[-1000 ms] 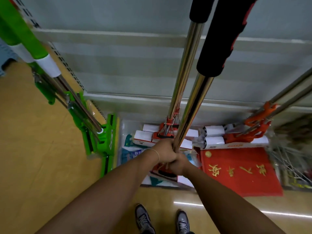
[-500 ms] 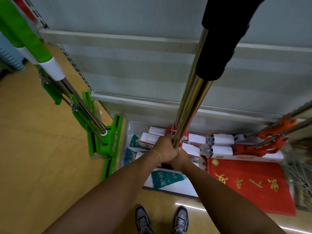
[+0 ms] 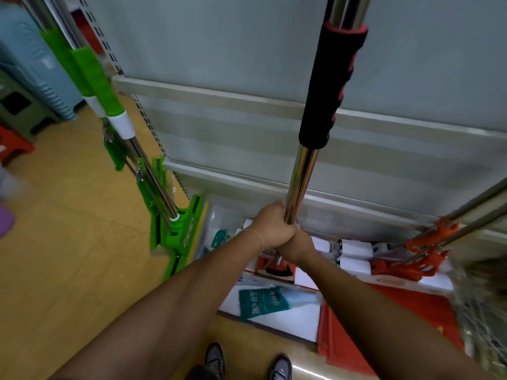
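As I look down, mop pole (image 3: 300, 185): bare steel, near upright, with a black foam sleeve (image 3: 329, 86) higher up it.
Left grip (image 3: 270, 229): wrapped tight round the pole, well below the sleeve.
Right grip (image 3: 297, 246): closed on the pole just under the left, touching it.
Teal packet (image 3: 260, 298): lying below the pole, nearer me; white Chinese characters, too blurred to read.
Green mop (image 3: 178, 231): left of the pole, apart.

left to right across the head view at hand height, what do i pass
green mop head → left hand → right hand, both gripping the steel pole → white packs → orange mop fitting
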Available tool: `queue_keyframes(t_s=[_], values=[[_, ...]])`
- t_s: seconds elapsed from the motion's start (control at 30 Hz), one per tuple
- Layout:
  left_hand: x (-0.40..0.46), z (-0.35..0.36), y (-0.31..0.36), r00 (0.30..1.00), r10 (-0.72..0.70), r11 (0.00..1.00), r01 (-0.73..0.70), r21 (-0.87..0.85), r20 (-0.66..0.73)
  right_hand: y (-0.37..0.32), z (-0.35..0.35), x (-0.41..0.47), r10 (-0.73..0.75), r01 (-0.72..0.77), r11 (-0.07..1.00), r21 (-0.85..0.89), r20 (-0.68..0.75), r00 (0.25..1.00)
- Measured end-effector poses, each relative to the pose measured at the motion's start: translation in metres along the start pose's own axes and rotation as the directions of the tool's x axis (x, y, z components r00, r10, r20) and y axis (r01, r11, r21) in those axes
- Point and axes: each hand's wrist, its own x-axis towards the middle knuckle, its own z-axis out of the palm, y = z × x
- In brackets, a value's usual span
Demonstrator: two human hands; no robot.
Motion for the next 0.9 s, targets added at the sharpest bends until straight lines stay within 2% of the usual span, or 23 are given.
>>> queue_keyframes(t_s=[0.17, 0.3, 0.43, 0.73, 0.9], values=[[-0.006, -0.011, 0.024, 0.996, 0.069, 0.996, -0.072, -0.057, -0.047, -0.003, -0.008, -0.006, 0.004, 0.001, 0.999, 0.04, -0.113, 0.994], [-0.014, -0.026, 0.04, 0.981, 0.137, 0.982, -0.153, -0.11, -0.14, -0.018, -0.023, -0.024, -0.032, 0.048, 0.997, 0.058, -0.255, 0.966], [-0.021, -0.043, 0.066, 0.962, 0.17, 0.967, -0.204, -0.15, -0.216, -0.031, -0.034, -0.038, 0.05, 0.06, 0.967, 0.249, -0.415, 0.909], [-0.007, -0.055, 0.09, 0.976, 0.132, 0.985, -0.148, -0.083, -0.172, -0.041, -0.047, -0.033, 0.166, -0.014, 0.94, 0.34, -0.421, 0.892], [0.008, -0.066, 0.099, 0.986, 0.118, 0.986, -0.13, -0.102, -0.114, -0.047, -0.055, -0.022, 0.215, -0.066, 0.943, 0.327, -0.446, 0.869]])
